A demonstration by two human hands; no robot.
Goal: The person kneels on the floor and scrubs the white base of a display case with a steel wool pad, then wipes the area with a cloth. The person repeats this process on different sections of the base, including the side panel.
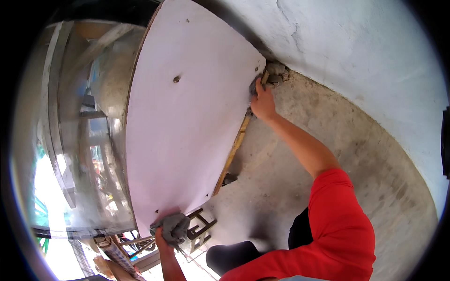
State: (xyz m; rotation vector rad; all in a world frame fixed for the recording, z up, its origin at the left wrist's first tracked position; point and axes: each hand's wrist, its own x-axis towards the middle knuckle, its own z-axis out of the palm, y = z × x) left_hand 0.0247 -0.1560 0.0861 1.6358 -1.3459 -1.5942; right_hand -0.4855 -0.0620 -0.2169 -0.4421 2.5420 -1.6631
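Observation:
A large pale board (190, 123) with dark spots and rough edges fills the middle of the view. At its lower end, my left hand (162, 240) holds a crumpled grey cloth (172, 228) against the near edge. Out at the right edge, close to the far corner, my right hand (263, 100) presses another dark grey cloth (254, 86) on the board's rim. A yellowish wooden strip (235, 149) runs beneath the right edge. The fingertips of both hands are partly hidden by the cloths.
A glossy, transparent-looking surface (81, 140) adjoins the board's left side. A pale cracked wall (355, 63) rises at the upper right above a stained concrete floor (358, 151). A small stool-like frame (202, 230) stands below the board. Rubble (277, 72) lies by the far corner.

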